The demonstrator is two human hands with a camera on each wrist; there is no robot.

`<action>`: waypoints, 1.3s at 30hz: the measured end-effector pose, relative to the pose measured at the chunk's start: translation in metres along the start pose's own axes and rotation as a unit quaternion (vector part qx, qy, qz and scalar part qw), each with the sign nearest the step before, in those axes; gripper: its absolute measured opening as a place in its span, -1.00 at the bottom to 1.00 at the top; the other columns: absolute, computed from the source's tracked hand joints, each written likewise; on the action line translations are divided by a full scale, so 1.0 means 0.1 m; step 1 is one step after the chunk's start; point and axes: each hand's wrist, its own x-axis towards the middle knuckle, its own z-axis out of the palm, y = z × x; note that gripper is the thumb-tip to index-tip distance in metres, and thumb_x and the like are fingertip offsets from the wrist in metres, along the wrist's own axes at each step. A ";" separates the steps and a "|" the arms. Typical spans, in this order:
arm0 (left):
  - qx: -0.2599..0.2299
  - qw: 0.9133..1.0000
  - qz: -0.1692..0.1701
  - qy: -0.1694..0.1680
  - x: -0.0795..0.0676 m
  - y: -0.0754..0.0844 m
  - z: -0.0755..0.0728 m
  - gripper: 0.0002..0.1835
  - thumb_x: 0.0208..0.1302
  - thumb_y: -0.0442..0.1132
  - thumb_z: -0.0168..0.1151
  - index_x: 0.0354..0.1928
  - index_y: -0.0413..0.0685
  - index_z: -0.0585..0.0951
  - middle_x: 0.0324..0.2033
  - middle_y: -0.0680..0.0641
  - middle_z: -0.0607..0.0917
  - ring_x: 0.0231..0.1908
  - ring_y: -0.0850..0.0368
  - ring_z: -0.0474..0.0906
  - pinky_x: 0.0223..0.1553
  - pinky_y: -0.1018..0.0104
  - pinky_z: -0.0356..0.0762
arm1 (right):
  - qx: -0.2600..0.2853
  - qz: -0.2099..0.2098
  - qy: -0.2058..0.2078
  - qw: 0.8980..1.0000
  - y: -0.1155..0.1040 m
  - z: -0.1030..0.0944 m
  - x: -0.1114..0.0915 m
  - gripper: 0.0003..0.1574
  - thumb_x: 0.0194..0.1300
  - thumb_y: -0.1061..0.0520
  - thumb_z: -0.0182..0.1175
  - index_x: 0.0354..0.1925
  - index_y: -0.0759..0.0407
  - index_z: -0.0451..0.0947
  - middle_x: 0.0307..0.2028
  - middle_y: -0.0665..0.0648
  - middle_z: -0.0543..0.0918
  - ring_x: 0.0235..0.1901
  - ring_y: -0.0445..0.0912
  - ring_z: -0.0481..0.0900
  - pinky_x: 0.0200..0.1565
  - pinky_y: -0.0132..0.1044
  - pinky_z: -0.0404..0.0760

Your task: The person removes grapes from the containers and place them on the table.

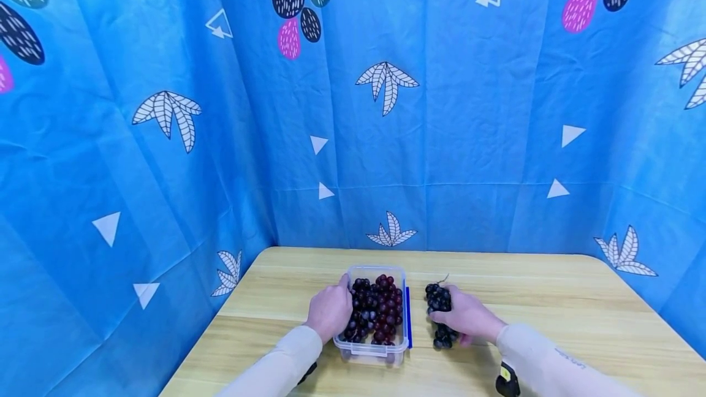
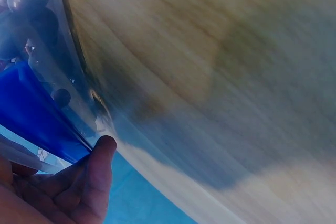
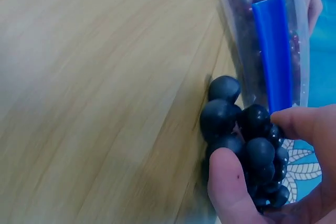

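A clear plastic container (image 1: 371, 349) with blue side latches stands on the table, filled with dark red and black grapes (image 1: 380, 305). My left hand (image 1: 333, 309) grips its left wall near the far corner; in the left wrist view, the hand's fingers (image 2: 100, 174) are beside the blue latch (image 2: 39, 111). To the right of the container, a bunch of black grapes (image 1: 436, 302) lies lengthwise on the wood, its bare stem pointing away from me. My right hand (image 1: 466, 316) holds this bunch from the right, thumb and fingers spread around the grapes (image 3: 257, 153).
The pale wooden table (image 1: 540, 299) has rounded far corners. A blue patterned curtain (image 1: 474, 139) hangs behind it and along both sides. A narrow strip of tabletop separates the container from the bunch. Wrist straps (image 1: 507, 378) sit over the light sleeves.
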 end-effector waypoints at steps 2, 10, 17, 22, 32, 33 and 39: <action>-0.001 1.000 -0.002 -0.001 0.00 0.00 0.00 -0.49 0.36 -0.15 -0.15 0.32 -0.11 0.28 -0.83 0.07 0.33 -0.85 0.20 0.21 -0.80 0.30 0.20 | 0.023 0.004 -0.007 1.000 -0.02 0.01 0.00 0.11 0.06 -0.11 0.31 0.40 0.18 -0.05 0.03 0.63 0.37 -0.75 0.00 0.54 -0.70 -0.19 0.54; 0.007 1.000 -0.002 0.000 0.01 -0.01 0.01 -0.49 0.37 -0.15 -0.17 0.32 -0.12 0.28 -0.84 0.06 0.32 -0.86 0.20 0.20 -0.82 0.30 0.20 | 0.089 0.008 -0.021 0.996 -0.07 0.04 0.03 0.03 0.12 0.02 0.28 0.38 0.24 -0.05 -0.07 0.60 0.43 -0.72 0.06 0.56 -0.66 -0.14 0.57; 0.003 1.000 -0.005 -0.003 -0.01 -0.01 0.01 -0.49 0.36 -0.15 -0.16 0.33 -0.11 0.28 -0.83 0.06 0.33 -0.85 0.20 0.22 -0.81 0.30 0.21 | 0.102 -0.002 -0.029 0.994 -0.08 0.09 0.05 -0.01 0.11 0.05 0.27 0.36 0.25 -0.01 -0.12 0.56 0.46 -0.71 0.08 0.57 -0.65 -0.13 0.58; 0.000 1.000 -0.008 -0.010 -0.02 -0.01 0.01 -0.49 0.37 -0.15 -0.17 0.33 -0.11 0.26 -0.81 0.07 0.34 -0.84 0.20 0.23 -0.81 0.31 0.22 | 0.110 -0.002 -0.032 0.993 -0.06 0.11 0.08 0.01 0.11 0.04 0.28 0.36 0.24 -0.02 -0.14 0.53 0.48 -0.71 0.07 0.57 -0.64 -0.13 0.58; -0.004 1.000 -0.003 -0.013 0.01 0.01 -0.01 -0.49 0.37 -0.16 -0.15 0.33 -0.13 0.26 -0.79 0.08 0.35 -0.83 0.20 0.26 -0.78 0.32 0.24 | 0.118 -0.005 -0.028 0.993 -0.04 0.12 0.08 0.09 0.09 0.01 0.30 0.40 0.21 -0.09 -0.11 0.54 0.48 -0.71 0.05 0.56 -0.64 -0.15 0.58; -0.004 1.000 -0.004 -0.014 0.01 0.01 -0.01 -0.49 0.36 -0.16 -0.15 0.33 -0.13 0.26 -0.79 0.08 0.35 -0.83 0.20 0.26 -0.78 0.32 0.24 | 0.119 -0.004 -0.027 0.993 -0.05 0.12 0.08 0.10 0.08 0.01 0.30 0.40 0.20 -0.10 -0.11 0.55 0.48 -0.71 0.05 0.56 -0.64 -0.15 0.58; 0.004 1.000 -0.002 -0.007 0.01 0.01 -0.01 -0.49 0.36 -0.17 -0.14 0.32 -0.12 0.28 -0.78 0.09 0.34 -0.81 0.21 0.25 -0.77 0.33 0.23 | 0.124 -0.008 -0.028 0.992 -0.05 0.14 0.07 0.12 0.08 0.01 0.30 0.41 0.19 -0.14 -0.06 0.58 0.45 -0.71 0.04 0.56 -0.63 -0.15 0.58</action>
